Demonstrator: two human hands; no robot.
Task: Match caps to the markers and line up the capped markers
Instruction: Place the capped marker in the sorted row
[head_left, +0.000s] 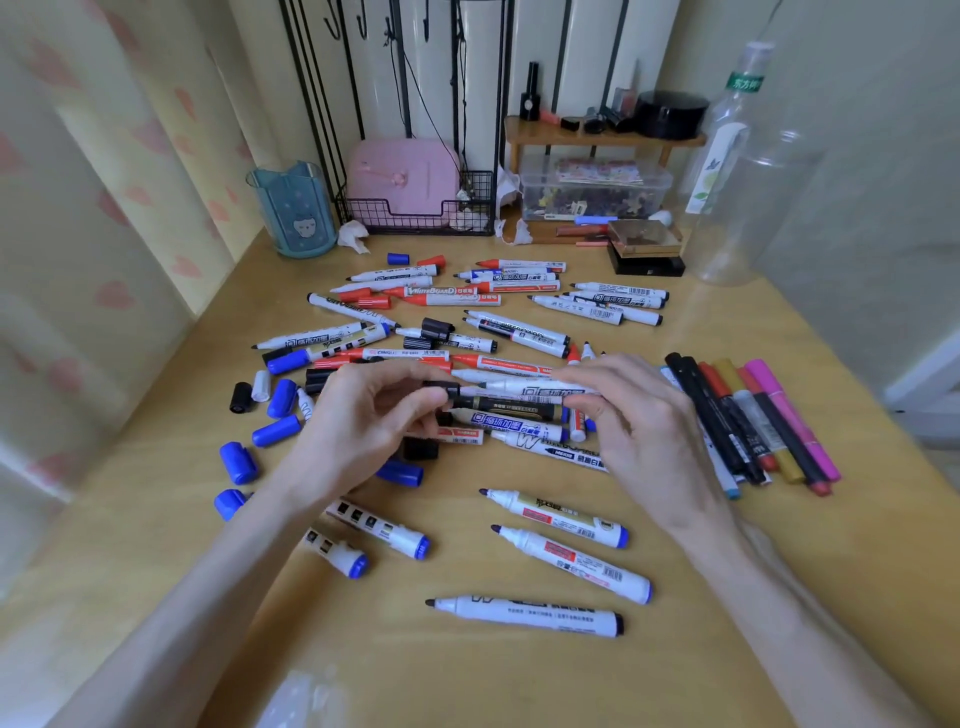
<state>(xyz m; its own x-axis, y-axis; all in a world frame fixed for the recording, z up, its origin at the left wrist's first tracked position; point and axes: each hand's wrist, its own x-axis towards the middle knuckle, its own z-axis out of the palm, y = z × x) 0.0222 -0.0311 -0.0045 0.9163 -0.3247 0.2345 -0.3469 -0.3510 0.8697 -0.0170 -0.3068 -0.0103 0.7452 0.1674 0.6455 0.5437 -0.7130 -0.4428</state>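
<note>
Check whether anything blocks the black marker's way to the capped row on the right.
Nothing visible does: the right hand holds the black marker above the pile, and the capped row lies just beyond that hand.

Markers (467, 332) lie piled mid-table (467, 686). Loose caps (275, 431) sit to their left and a row of pens (789, 415) to their right (side by side, touching). Three more markers (524, 616) lie in front. Behind are a cup (293, 208) on the left, a basket (415, 218) beside it, and a bottle (737, 171) on the right.
</note>
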